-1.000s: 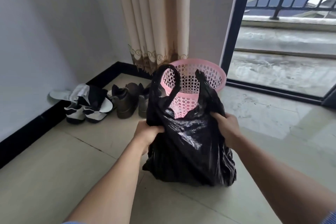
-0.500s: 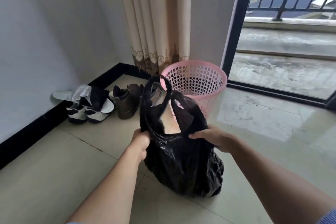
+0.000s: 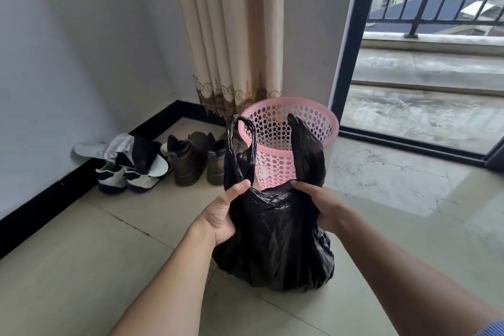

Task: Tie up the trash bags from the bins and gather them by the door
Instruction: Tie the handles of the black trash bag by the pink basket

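Both hands gripped the black trash bag [image 3: 275, 237] on the tiled floor [image 3: 81, 267], just before the pink bin [image 3: 289, 142]: the left hand [image 3: 222, 213] pinched one handle's base, the right hand [image 3: 324, 204] clasped the other's. Half a second earlier one handle drooped; now both stood upright.

The trash bag [image 3: 275, 240] sits on the floor [image 3: 81, 267] in front of me, between my left hand [image 3: 223, 213] and my right hand [image 3: 321, 204], its two handles standing up. Just behind it stands the bin [image 3: 327, 123], with the curtain [image 3: 234, 35] behind that. Left of the bin, shoes [image 3: 191, 161] line the wall. The balcony door [image 3: 346, 49] lies to the right.
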